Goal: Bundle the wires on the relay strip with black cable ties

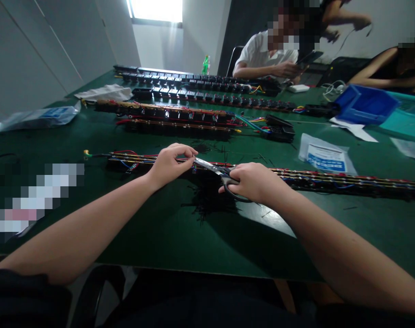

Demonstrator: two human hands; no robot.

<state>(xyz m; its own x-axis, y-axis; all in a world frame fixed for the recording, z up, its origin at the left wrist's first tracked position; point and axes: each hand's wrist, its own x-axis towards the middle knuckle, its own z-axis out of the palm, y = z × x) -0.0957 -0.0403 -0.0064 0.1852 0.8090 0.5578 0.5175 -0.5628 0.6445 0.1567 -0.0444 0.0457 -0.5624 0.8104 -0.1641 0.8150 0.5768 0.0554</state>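
Green table (152,241) with black clippings (210,200) below scissors (224,176).

The surface (142,246) was dark green. The scissors (212,167) had silvery blades and black handles. Red and yellow lines striped the black near wired strip (347,181), with touches of blue. The open bin (361,105) was deep blue, the far bottle (205,66) bright green.

Dark clothes (200,303) are worn. The left sleeve (26,291) is seen as plain black cloth, and the forearm (101,216) below it is left bare. The left hand (169,166) and right hand (257,182) are uncovered.
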